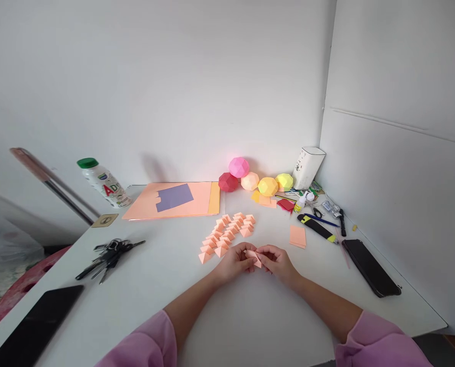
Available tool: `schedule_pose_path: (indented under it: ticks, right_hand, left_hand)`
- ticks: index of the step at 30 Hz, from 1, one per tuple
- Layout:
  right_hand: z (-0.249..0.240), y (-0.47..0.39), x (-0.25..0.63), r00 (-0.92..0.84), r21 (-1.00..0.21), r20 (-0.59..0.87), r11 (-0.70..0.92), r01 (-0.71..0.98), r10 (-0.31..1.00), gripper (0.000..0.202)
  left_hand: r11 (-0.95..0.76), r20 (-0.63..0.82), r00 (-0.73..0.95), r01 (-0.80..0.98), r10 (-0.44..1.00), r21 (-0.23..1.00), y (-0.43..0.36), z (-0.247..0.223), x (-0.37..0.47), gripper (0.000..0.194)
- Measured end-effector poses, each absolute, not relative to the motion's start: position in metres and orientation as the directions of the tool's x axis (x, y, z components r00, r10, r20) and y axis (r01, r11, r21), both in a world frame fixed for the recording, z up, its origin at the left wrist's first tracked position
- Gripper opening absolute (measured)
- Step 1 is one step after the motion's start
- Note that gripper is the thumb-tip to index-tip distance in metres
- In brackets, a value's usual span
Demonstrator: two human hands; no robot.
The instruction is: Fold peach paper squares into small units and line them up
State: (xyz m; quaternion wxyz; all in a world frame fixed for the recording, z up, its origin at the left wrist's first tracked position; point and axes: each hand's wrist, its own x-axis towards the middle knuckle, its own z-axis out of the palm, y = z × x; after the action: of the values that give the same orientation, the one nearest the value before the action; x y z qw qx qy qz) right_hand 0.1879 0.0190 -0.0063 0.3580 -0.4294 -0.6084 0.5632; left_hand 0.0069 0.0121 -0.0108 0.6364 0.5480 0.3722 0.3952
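Between my two hands is a small peach piece of folded paper (255,258), low over the table. My left hand (236,261) pinches its left side, with the thumb on top. My right hand (278,261) grips the other side between thumb and fingers. Just beyond my left hand stand several folded peach paper triangles (227,232), set in slanting rows. To the right of my right hand lies a small stack of peach paper rectangles (297,236).
Faceted paper balls (249,181) sit along the wall. At back left are peach sheets (143,201) and a bottle (107,184); keys (110,255) lie left. On the right are a cutter (317,228), a black case (371,267) and a white box (309,168).
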Motion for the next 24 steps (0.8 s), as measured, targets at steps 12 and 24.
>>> schedule_pose_path:
  ticks: [12, 24]
  right_hand:
    - [-0.0071, 0.0212, 0.1917, -0.373, -0.992, -0.057, -0.011, 0.126, 0.926, 0.027]
    - [-0.0061, 0.0176, 0.1965, -0.434, -0.997, -0.037, -0.001, 0.083, 0.9, 0.03]
  left_hand:
    - [0.079, -0.069, 0.386, -0.009, 0.92, 0.997, 0.0087, -0.0085, 0.0078, 0.02]
    - [-0.003, -0.01, 0.381, 0.034, 0.925, 0.999, 0.0077, -0.0082, 0.0088, 0.032]
